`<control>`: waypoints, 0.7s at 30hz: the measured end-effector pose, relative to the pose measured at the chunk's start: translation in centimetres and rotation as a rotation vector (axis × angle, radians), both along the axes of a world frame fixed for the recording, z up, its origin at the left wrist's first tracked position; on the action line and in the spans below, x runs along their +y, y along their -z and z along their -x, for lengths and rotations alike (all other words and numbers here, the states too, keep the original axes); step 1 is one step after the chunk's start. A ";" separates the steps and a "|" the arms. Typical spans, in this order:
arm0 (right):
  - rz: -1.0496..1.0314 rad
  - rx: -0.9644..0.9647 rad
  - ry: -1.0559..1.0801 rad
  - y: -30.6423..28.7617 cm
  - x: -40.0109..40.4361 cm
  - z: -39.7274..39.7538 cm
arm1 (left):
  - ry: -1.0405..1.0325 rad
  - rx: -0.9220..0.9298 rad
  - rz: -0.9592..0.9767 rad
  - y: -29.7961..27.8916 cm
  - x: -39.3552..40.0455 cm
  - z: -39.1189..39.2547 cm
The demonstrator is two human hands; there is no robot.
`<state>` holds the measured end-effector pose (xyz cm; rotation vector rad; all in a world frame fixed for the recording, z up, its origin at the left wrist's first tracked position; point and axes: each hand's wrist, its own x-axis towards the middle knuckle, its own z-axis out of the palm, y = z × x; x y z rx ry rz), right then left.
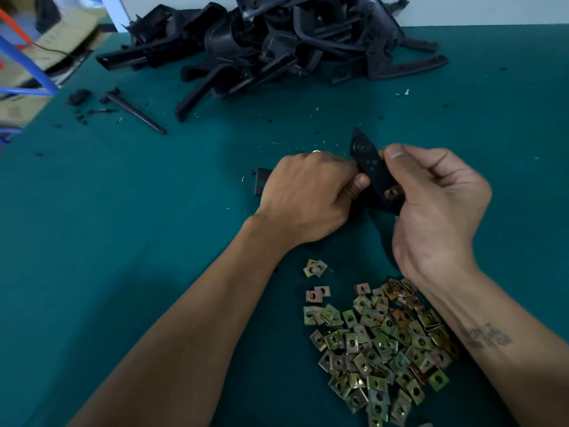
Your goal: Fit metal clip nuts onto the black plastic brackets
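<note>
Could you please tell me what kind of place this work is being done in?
Probably a small factory or workshop assembly bench: a green mat strewn with shavings, a heap of black brackets at the back, and a pile of loose clip nuts near the person.

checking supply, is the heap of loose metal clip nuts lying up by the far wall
No: the heap of brass-coloured metal clip nuts lies near the person, under the right forearm, while black plastic brackets are piled by the wall.
</note>
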<state>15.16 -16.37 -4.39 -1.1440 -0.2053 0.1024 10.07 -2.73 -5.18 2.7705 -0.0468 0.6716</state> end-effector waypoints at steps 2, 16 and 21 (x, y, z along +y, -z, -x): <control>0.032 -0.031 -0.001 0.1 0.1 -0.1 | 0.000 -0.006 0.003 0.1 0.1 0.0; 0.049 -0.112 -0.128 -0.1 -0.4 -1.2 | -0.017 -0.069 0.017 0.0 0.1 0.3; 0.112 -0.143 -0.139 0.1 -0.3 -1.3 | -0.030 -0.009 0.049 0.1 0.1 0.0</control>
